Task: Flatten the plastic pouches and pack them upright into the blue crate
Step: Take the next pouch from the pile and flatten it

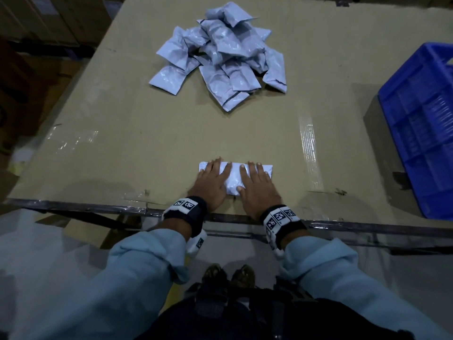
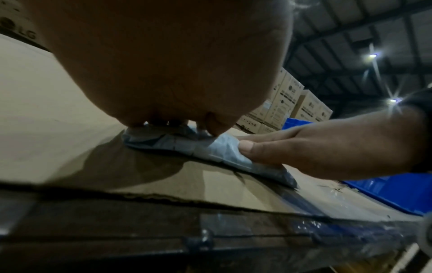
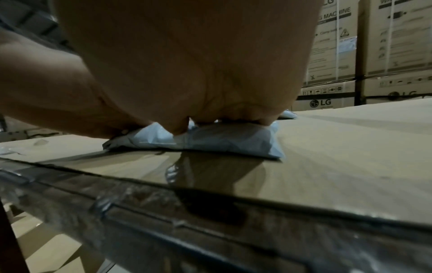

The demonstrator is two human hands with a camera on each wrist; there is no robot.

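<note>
Head view first: both hands are flat on one pale plastic pouch (image 1: 234,176) lying on the cardboard-covered surface (image 1: 147,143), right by its near edge. Left hand (image 1: 210,182) covers the pouch's left half, right hand (image 1: 257,186) the right half, so each grip is spread out, fingers straight and pressing down, nothing curled around it. Beyond the pouch, further from the person, sits a loose pile of pouches (image 1: 220,57), puffy and overlapping. Blue crate (image 1: 421,128) is off to the right of the pouch, well apart from it, at the surface's right edge.

Left wrist view: mostly palm (image 2: 163,64) up close, bearing down on the pouch (image 2: 161,142). You can see the right hand's (image 2: 327,146) thumb lying on the pouch too, and a bit of blue crate (image 2: 385,192) behind it.

Right wrist view: same deal, the palm (image 3: 187,64) squashes the pouch (image 3: 222,138) against the cardboard, with stacked cartons (image 3: 374,55) behind it.
</note>
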